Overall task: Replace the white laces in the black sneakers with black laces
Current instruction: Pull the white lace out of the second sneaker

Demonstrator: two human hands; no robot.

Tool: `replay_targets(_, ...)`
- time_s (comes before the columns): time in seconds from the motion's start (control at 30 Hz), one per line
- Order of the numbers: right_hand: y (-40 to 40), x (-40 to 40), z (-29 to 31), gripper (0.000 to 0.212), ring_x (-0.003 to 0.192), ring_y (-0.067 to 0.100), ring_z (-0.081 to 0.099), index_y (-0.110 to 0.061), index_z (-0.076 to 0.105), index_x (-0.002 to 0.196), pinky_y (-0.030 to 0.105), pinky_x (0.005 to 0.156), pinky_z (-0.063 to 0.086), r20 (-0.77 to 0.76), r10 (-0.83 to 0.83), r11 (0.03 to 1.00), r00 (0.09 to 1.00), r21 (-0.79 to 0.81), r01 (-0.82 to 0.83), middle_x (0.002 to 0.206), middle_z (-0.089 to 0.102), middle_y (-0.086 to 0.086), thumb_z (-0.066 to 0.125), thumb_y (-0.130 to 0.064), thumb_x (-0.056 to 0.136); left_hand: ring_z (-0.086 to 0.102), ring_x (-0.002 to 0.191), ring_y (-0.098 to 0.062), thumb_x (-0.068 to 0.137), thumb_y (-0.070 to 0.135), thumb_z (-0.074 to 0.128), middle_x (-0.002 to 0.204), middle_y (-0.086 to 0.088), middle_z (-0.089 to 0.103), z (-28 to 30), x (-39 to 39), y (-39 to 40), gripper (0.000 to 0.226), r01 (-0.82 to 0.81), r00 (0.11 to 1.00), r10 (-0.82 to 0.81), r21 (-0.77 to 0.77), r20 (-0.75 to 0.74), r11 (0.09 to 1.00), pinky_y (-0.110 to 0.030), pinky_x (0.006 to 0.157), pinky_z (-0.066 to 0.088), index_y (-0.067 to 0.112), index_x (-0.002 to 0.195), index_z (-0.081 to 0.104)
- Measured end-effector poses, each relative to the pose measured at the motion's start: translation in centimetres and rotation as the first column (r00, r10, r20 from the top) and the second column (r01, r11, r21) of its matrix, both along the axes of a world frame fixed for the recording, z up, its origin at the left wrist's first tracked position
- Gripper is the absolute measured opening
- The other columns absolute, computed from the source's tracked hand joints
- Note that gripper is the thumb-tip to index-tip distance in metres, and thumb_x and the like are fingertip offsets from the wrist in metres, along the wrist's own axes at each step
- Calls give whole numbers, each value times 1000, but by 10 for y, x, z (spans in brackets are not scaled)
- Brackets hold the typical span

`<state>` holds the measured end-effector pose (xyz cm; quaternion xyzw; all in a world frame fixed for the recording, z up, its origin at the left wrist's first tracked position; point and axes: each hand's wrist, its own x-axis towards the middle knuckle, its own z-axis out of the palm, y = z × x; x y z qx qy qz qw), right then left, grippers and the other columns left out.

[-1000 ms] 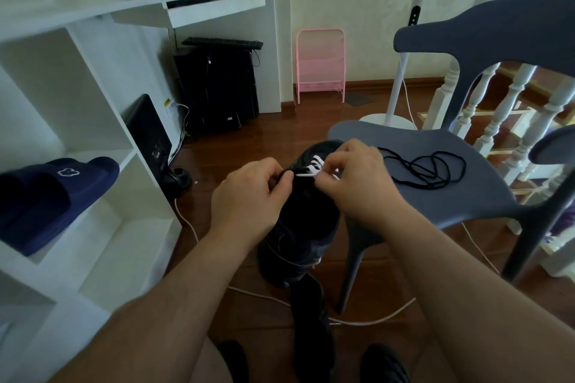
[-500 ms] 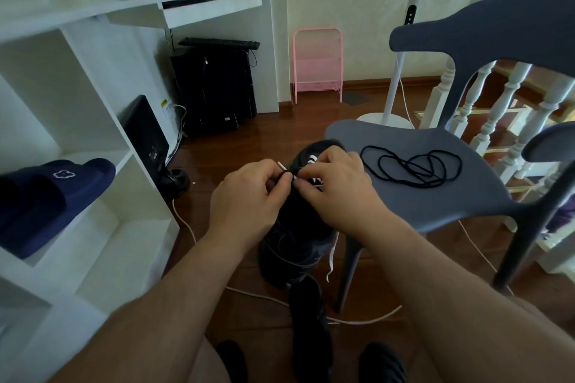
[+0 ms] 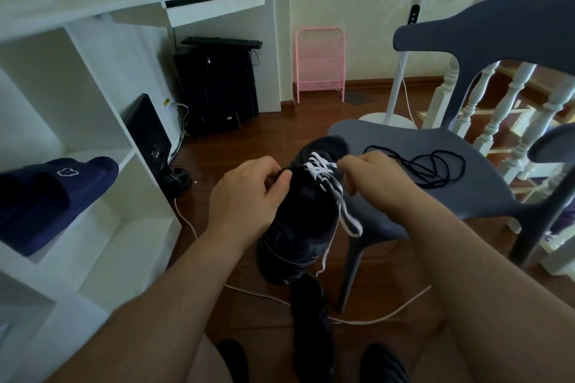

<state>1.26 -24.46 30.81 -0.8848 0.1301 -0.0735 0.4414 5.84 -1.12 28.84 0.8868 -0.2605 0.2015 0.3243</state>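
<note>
A black sneaker [image 3: 298, 227] is held up in front of me, toe pointing away. My left hand [image 3: 245, 193] grips its left side near the tongue. My right hand [image 3: 373, 177] pinches the white lace [image 3: 323, 171] at the upper eyelets. Loosened white lace ends hang down the right side of the shoe. A tangle of black laces [image 3: 432, 169] lies on the seat of the grey chair [image 3: 466, 193], just right of my right hand. A second black sneaker [image 3: 311, 329] lies on the floor below.
A white shelf unit [image 3: 102, 227] stands at my left with navy slippers [image 3: 53, 193] on it. A white cable [image 3: 373, 317] runs across the wooden floor. A fan stand [image 3: 395, 96], pink rack [image 3: 320, 62] and stair railing [image 3: 504, 109] are behind the chair.
My right hand has moved right and pulled white lace out of the eyelets; more loose lace now hangs beside the shoe. My left hand still holds the sneaker.
</note>
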Motion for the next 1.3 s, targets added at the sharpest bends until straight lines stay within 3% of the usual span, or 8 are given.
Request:
replay_targets(0.17,1,4,-9,34,63,5,57,-22,60,79,30,60,42,43,0,991,999,-134,6,69,64,-11,62,-51,96,54,69,-5,104,46,57,73,15,54,2,1,2,26,28,996,-26,-29,80,999,-27,54,37,32,82,59)
replay_targets(0.37,9,4,-6,24,84,29,68,-21,62,97,51,82,59,61,89,996,994,14,-91,89,70,7,61,-44,102,51,69,-10,105,38,59,72,11,53,3,1,3,27,76,983,-60,-84,175,994,-23,57,38,25,81,59)
replay_targets(0.53,9,-2,-1,23,60,0,52,-16,66,91,17,61,48,99,214,977,972,2,-215,70,60,-9,61,-33,105,50,70,-8,105,37,59,74,12,52,3,3,8,26,77,980,-57,-99,191,992,-19,60,38,23,83,60)
replay_targets(0.6,11,-2,2,25,61,0,51,-14,66,91,18,62,47,122,191,981,974,2,-192,73,60,-6,58,-32,106,49,70,-7,105,38,58,74,12,52,3,3,9,26,73,981,-57,-78,188,994,-16,60,37,23,84,61)
replay_targets(0.8,22,-8,12,26,68,14,56,-16,67,90,26,68,51,265,106,902,958,380,-205,71,65,-2,50,-20,110,51,71,-8,104,38,60,77,11,55,4,2,6,24,104,981,-98,-26,169,994,-30,57,43,24,84,61)
replay_targets(0.97,17,-6,14,31,56,14,61,-13,65,113,25,55,55,103,63,808,993,579,-111,78,70,6,45,9,102,50,72,-7,104,39,60,78,12,54,3,-1,4,23,137,970,-130,-20,204,990,-25,57,40,24,87,63)
replay_targets(1.13,10,-10,7,15,58,20,68,-15,73,93,22,54,53,98,100,949,990,291,-124,84,70,17,68,-1,96,49,71,-7,104,37,61,76,13,53,2,1,4,24,88,973,-79,-35,215,995,-22,57,39,23,85,62)
replay_targets(1.3,10,-9,7,25,66,17,73,-32,79,88,31,63,62,137,134,985,981,92,-148,85,74,-3,70,-11,97,49,71,-7,104,35,61,76,12,54,3,2,4,24,87,970,-73,-49,231,995,-16,60,37,21,84,62)
